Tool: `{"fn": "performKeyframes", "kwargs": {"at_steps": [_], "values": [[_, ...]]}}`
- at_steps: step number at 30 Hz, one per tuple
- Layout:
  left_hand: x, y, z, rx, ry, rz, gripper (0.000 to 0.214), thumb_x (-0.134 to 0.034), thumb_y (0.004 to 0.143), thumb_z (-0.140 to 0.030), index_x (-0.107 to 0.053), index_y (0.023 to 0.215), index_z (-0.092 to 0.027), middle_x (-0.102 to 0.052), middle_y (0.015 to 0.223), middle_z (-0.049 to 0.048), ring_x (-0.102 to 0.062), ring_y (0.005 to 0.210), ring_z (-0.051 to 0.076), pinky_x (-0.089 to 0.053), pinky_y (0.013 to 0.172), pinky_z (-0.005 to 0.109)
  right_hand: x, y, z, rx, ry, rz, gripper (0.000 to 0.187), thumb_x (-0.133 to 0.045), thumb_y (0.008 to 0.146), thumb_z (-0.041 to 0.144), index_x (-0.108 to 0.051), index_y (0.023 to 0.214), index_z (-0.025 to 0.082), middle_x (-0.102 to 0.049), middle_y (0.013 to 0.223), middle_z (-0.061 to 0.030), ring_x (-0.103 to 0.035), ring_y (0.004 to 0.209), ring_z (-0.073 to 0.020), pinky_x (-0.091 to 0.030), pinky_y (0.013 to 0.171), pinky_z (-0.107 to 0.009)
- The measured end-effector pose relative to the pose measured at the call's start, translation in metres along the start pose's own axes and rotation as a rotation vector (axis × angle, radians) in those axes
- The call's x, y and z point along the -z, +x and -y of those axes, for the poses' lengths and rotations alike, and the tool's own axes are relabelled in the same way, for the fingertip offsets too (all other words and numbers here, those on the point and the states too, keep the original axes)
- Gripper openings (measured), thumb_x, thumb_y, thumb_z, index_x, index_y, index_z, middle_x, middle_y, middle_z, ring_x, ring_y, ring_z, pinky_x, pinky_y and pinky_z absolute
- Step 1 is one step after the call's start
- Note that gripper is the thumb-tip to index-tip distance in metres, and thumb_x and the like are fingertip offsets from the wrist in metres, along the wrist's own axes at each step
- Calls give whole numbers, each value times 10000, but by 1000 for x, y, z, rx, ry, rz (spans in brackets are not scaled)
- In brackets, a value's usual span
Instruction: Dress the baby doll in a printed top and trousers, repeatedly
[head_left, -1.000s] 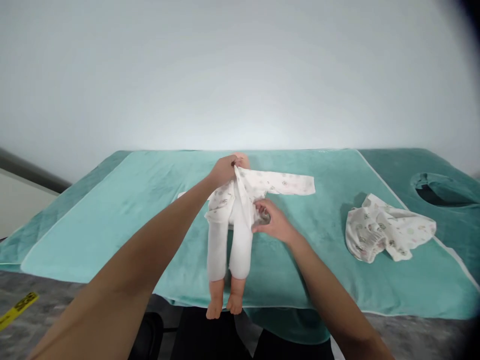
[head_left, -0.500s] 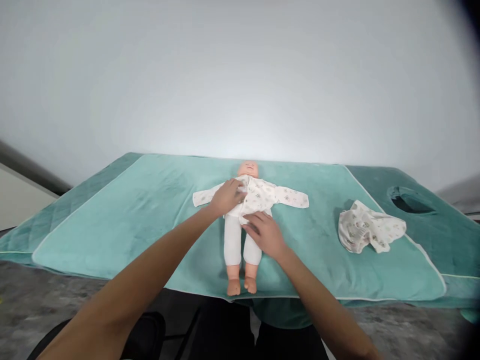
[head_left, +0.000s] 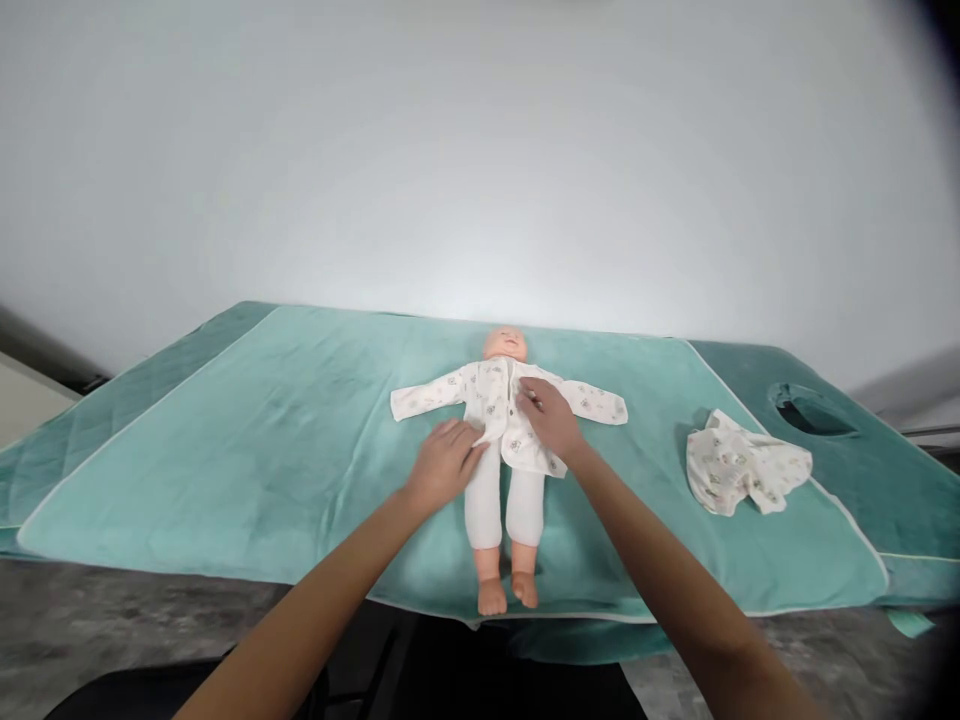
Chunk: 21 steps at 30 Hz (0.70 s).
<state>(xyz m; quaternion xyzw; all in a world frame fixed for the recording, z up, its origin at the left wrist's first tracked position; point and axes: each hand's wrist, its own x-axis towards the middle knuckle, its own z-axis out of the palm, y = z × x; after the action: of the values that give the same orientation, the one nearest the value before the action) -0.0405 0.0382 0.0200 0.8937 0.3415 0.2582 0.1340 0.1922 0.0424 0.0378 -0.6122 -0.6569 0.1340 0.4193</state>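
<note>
A baby doll (head_left: 505, 343) lies on its back with its feet toward me. It wears a white baby shirt (head_left: 491, 385) with small printed figures and long sleeves spread to both sides, over white legs (head_left: 484, 500). The shirt's front edges meet along the middle of the chest. My left hand (head_left: 444, 462) pinches the lower hem on the left, lifting its corner slightly. On the upper right of the chest my right hand (head_left: 551, 415) has its fingers bent together at the shirt's front edge; the fingertips are partly hidden.
A crumpled printed white garment (head_left: 742, 465) lies to the right. Teal sheeting (head_left: 225, 450) covers the bed, which has a hole (head_left: 814, 412) at its right end. Behind it rises a pale wall (head_left: 480, 160). A dark chair (head_left: 127, 690) stands below left.
My left hand has moved down from the chest to the hem. My right hand has risen from the hem to the chest. The shirt front now lies flatter, and the view has shifted slightly.
</note>
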Motion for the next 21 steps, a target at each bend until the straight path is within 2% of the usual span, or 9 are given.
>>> {"fn": "performKeyframes", "kwargs": {"at_steps": [2,4,6,9,12,16,18,21], "values": [[8,-1,-2,-39,-100,82,320,-415,1009,-394,-627,850,-215,-658,864,55,-605,840,206,-492,777,351,-6,23,5,-65,-115,27,229,-472,964,342,-668,996,226,-688,1103,-76,-609,1061,-230,-445,953,-369],[10,6,2,-2,-239,109,379,-419,1005,-430,-588,744,-214,-622,749,22,-582,739,174,-464,696,308,-11,44,7,-161,-228,47,221,-520,943,394,-641,902,213,-681,953,-71,-613,903,-217,-437,827,-331],[7,24,12,126,-379,29,426,-422,995,-470,-555,687,-209,-577,654,-2,-550,660,154,-439,646,285,-18,60,5,-262,-307,82,259,-557,919,453,-606,856,206,-650,826,-58,-579,765,-202,-390,698,-300],[-8,61,27,327,-513,-213,381,-454,974,-470,-586,731,-208,-594,672,-11,-549,672,148,-432,659,276,-28,75,-3,-307,-362,136,248,-510,943,399,-569,803,204,-616,727,-44,-526,679,-190,-295,611,-286],[-26,88,35,416,-560,-396,251,-522,930,-410,-627,811,-216,-640,778,-3,-563,751,157,-439,720,283,-33,86,-7,-266,-337,93,272,-430,978,332,-552,769,208,-626,734,-46,-522,688,-188,-258,605,-288],[-36,89,38,604,-713,-560,179,-577,856,-371,-617,788,-210,-632,772,8,-564,755,169,-458,725,288,-33,99,-7,-247,-177,-20,333,-387,1001,398,-577,795,219,-653,787,-38,-563,754,-191,-325,657,-275],[-37,82,42,704,-788,-584,182,-566,851,-374,-602,788,-208,-604,727,-4,-545,697,160,-451,684,284,-33,96,-14,-183,-67,-44,358,-379,1003,433,-603,823,219,-676,857,-40,-588,823,-190,-377,721,-273],[-35,73,48,746,-692,-498,236,-551,869,-417,-627,814,-201,-618,728,-2,-549,710,170,-443,713,299,-28,65,-39,-131,59,-117,356,-400,988,458,-634,880,212,-693,974,-58,-602,920,-188,-426,814,-278]]}}
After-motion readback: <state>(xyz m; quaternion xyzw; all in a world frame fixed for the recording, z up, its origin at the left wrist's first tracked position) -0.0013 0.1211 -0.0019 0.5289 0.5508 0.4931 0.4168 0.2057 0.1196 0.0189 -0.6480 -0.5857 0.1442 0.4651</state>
